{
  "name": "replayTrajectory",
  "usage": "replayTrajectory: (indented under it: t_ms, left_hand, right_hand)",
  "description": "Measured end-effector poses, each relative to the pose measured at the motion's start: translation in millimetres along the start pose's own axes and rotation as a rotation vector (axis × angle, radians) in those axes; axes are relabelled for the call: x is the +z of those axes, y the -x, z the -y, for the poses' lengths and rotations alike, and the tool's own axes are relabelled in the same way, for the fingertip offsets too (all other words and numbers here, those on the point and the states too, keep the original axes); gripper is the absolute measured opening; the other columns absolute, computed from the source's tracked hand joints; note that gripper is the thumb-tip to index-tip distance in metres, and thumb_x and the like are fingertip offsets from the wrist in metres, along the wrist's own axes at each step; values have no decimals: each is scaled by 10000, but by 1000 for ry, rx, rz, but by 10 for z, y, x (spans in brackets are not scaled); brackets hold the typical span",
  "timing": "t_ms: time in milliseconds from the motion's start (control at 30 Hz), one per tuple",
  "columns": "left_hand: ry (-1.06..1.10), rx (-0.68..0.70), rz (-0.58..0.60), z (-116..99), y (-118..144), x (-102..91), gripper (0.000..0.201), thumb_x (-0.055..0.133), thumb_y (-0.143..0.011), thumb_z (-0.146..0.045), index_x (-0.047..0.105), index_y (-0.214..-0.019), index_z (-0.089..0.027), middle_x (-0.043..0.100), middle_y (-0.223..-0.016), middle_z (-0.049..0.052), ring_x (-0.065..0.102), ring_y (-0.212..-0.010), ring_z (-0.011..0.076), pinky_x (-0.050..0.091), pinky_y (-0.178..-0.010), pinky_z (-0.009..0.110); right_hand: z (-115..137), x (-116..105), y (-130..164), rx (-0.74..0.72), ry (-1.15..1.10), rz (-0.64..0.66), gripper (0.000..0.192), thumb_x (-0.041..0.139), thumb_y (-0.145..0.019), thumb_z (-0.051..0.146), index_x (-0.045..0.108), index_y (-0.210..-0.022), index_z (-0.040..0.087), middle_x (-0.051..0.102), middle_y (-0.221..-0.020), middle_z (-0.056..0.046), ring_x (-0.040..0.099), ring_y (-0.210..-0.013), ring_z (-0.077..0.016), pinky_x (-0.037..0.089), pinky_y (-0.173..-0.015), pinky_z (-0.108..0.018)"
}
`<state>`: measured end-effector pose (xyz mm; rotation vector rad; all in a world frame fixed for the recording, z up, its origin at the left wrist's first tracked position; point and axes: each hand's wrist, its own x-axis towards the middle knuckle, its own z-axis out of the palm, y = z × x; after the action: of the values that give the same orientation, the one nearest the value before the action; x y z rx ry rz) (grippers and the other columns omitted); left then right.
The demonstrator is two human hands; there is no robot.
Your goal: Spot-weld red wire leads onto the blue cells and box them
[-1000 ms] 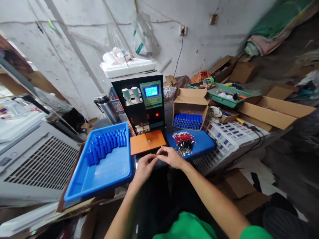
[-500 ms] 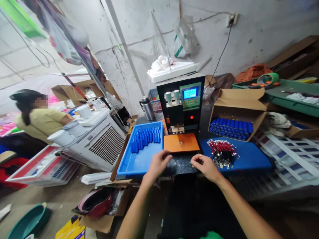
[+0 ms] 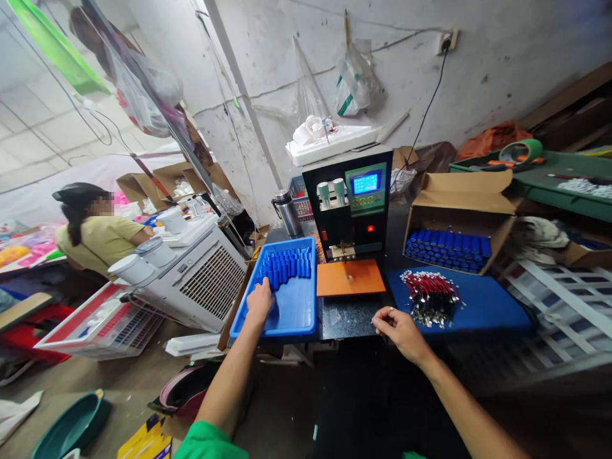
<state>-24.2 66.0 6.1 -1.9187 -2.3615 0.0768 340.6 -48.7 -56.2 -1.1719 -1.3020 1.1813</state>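
My left hand (image 3: 261,299) reaches into the blue tray (image 3: 299,319), fingers curled down at the near end of a row of blue cylindrical cells (image 3: 287,264); whether it grips one is hidden. My right hand (image 3: 399,328) rests on the dark tabletop (image 3: 347,315) with fingers curled in, just left of a pile of red-wired metal tabs (image 3: 430,296) on a blue mat (image 3: 482,306). Between the hands lies an orange plate (image 3: 351,278) under the black spot welder (image 3: 351,197).
An open cardboard box (image 3: 459,204) of blue cells stands behind the mat. A steel flask (image 3: 285,213) stands behind the tray. A white air cooler (image 3: 201,274) and a seated person in a yellow shirt (image 3: 100,239) are left. White slatted trays (image 3: 559,287) lie right.
My left hand moved left from the table's front edge into the blue tray. My right hand stayed near the table edge. The view shifted slightly.
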Motion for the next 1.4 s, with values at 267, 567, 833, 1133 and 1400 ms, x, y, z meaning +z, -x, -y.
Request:
replayTrajectory:
  t_ms: [267,567,833,1133,1400]
  left_hand:
    - [1215,205,-133,-598,180,-83,524,718,-726,-485,679,-1086,-106,716,-844,86,678,-780,216,547,-800,366]
    - [1537,380,77,-2035,352,36,363,707,-741,-425,683,-939,-123,725,-868,80,708,-809,214,565,-751,328]
    - [1331,385,-34,-2079,200,126,353,624,-819,-436,668,-993,-132,712,-888,66,672,-827,184,526,-775,293]
    - [1344,353,-75,-2122,211,138,437,609,-833,-459,666,-1113,-129,723,-963,85,665,-851,197,518,-807,319]
    - [1328,371,-102,-2116,219,154,421,593,-864,-437,671,-1164,-153,725,-966,74,658,-805,181,506,-769,294]
  right_hand:
    - [-49,-92,-122,43,-178,-114,409,695,-739,577,583,-761,183,602,-608,-31,592,-568,-185,500,-589,-302]
    - [-34,-168,-190,30,-237,-206,416,718,-738,566,570,-780,179,600,-626,-23,595,-590,-176,498,-575,-285]
    - [125,-160,-688,-81,-244,-290,363,691,-760,507,586,-798,162,620,-703,-47,586,-638,-167,496,-597,-274]
    - [141,143,-1414,-108,-256,-322,293,672,-712,442,623,-738,155,637,-711,-52,611,-684,-188,490,-612,-271]
    - [150,289,-1608,-134,-241,-263,239,677,-751,395,680,-751,156,678,-734,-49,636,-707,-197,472,-620,-256]
